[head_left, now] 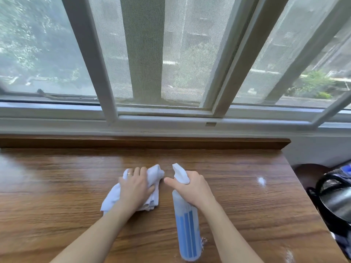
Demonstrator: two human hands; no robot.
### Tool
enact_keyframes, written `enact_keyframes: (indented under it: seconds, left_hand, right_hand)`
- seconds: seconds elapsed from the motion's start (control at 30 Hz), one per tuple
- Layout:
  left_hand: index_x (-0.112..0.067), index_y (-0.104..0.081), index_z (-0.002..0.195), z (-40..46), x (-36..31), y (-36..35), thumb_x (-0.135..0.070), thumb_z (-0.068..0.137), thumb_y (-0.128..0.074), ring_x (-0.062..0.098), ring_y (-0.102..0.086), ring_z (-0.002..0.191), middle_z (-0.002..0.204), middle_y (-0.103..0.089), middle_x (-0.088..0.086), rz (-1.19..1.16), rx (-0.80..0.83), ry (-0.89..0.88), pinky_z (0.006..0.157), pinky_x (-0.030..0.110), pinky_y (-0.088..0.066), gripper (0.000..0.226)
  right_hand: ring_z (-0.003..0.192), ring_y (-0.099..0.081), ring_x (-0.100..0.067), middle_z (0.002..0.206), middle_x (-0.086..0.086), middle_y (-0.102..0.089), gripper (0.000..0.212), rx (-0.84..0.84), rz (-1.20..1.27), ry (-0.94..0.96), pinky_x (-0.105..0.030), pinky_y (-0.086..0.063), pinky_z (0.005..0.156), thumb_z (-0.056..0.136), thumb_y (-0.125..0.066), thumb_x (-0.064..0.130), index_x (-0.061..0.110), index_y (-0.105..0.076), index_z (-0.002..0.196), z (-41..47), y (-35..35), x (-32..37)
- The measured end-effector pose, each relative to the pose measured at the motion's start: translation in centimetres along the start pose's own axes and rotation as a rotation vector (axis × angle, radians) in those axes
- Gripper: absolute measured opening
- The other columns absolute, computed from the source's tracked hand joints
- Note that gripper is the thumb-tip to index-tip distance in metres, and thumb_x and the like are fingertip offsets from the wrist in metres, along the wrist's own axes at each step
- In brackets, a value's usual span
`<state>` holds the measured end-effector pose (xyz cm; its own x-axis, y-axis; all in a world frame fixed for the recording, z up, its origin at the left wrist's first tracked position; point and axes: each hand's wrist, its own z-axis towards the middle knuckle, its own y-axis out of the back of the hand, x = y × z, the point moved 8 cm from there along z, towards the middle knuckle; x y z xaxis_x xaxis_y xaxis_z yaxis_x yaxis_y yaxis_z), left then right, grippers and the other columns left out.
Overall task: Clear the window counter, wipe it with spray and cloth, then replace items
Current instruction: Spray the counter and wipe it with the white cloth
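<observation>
Fingers around cloth

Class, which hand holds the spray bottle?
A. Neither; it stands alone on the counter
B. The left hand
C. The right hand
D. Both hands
C: the right hand grips the spray bottle below its nozzle, while the left hand presses on the cloth.

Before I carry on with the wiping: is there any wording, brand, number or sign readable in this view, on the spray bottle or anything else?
None can be read.
Spray bottle, held in the right hand: only blue vertical stripes, no lettering visible.
White cloth under the left hand: plain, no tag showing.
Small tab on the window frame: too small to tell if it bears text.
Dark kettle-like thing at the right edge: no label readable.
</observation>
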<state>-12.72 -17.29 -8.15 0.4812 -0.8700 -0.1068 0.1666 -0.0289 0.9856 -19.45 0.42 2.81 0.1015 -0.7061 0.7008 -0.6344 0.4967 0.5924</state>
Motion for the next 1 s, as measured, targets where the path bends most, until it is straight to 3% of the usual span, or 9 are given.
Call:
enact_keyframes:
  seconds: [0.13, 0.27, 0.37, 0.57, 0.73, 0.87, 1.0]
  left_hand:
    - [-0.012, -0.058, 0.087, 3.3, 0.0, -0.1, -0.045, 0.059, -0.081, 0.031, -0.059, 0.08, 0.081, -0.059, 0.007, 0.021, 0.034, 0.032, 0.059, 0.041, -0.044, 0.05]
    - [-0.014, -0.048, 0.114, 6.3, 0.3, -0.8, -0.057, 0.082, -0.061, 0.029, -0.051, 0.11, 0.113, -0.057, 0.006, 0.044, 0.185, 0.099, 0.085, 0.047, -0.048, 0.056]
    - [-0.015, -0.044, 0.119, 6.7, 0.3, -1.0, -0.061, 0.084, -0.057, 0.028, -0.047, 0.118, 0.121, -0.053, 0.004, -0.003, 0.217, 0.13, 0.089, 0.05, -0.045, 0.06]
    - [-0.017, -0.048, 0.113, 3.1, -0.2, -0.3, -0.064, 0.08, -0.06, 0.023, -0.052, 0.108, 0.114, -0.056, 0.0, 0.012, 0.166, 0.062, 0.081, 0.045, -0.049, 0.06]
    - [-0.01, -0.06, 0.088, -2.3, -0.6, 0.1, -0.052, 0.053, -0.085, 0.028, -0.061, 0.075, 0.079, -0.061, 0.005, -0.008, 0.046, -0.028, 0.054, 0.04, -0.05, 0.06]
    - [-0.01, -0.06, 0.091, -3.9, 0.3, 0.0, -0.049, 0.059, -0.083, 0.029, -0.062, 0.076, 0.082, -0.062, 0.007, -0.017, 0.003, 0.025, 0.062, 0.044, -0.052, 0.056]
    - [-0.008, -0.056, 0.083, -3.1, 0.8, 0.3, -0.046, 0.058, -0.087, 0.03, -0.059, 0.07, 0.075, -0.056, 0.008, -0.012, -0.025, 0.044, 0.054, 0.041, -0.048, 0.055]
  right_hand:
    - [0.053, -0.039, -0.008, 0.059, 0.008, -0.046, 0.048, -0.006, -0.005, 0.008, -0.026, -0.031, 0.054, 0.081, -0.068, 0.056, 0.022, -0.041, 0.062, -0.6, -0.2, -0.2]
    - [0.053, -0.039, -0.008, 0.059, 0.008, -0.045, 0.051, -0.006, 0.005, 0.011, -0.026, -0.031, 0.054, 0.082, -0.069, 0.058, 0.022, -0.039, 0.062, -1.3, -0.1, -0.5]
    - [0.054, -0.039, -0.008, 0.059, 0.008, -0.043, 0.053, -0.019, -0.003, 0.009, -0.026, -0.03, 0.055, 0.082, -0.068, 0.059, 0.021, -0.037, 0.062, -1.8, 0.3, -0.8]
    - [0.057, -0.036, -0.011, 0.06, 0.008, -0.039, 0.053, -0.016, 0.018, -0.003, -0.028, -0.03, 0.056, 0.08, -0.068, 0.059, 0.02, -0.035, 0.064, -2.5, 0.1, -1.8]
    - [0.055, -0.038, -0.009, 0.058, 0.009, -0.042, 0.051, 0.009, 0.005, 0.006, -0.027, -0.032, 0.056, 0.079, -0.068, 0.06, 0.022, -0.038, 0.063, -2.7, -0.4, -1.7]
    - [0.053, -0.038, -0.008, 0.055, 0.01, -0.041, 0.049, 0.044, -0.019, 0.013, -0.026, -0.031, 0.055, 0.08, -0.068, 0.058, 0.024, -0.038, 0.06, -3.0, -1.0, -1.9]
    - [0.05, -0.035, -0.007, 0.053, 0.01, -0.037, 0.054, 0.096, -0.086, 0.005, -0.026, -0.028, 0.053, 0.078, -0.069, 0.06, 0.023, -0.034, 0.059, -3.2, -1.6, -2.7]
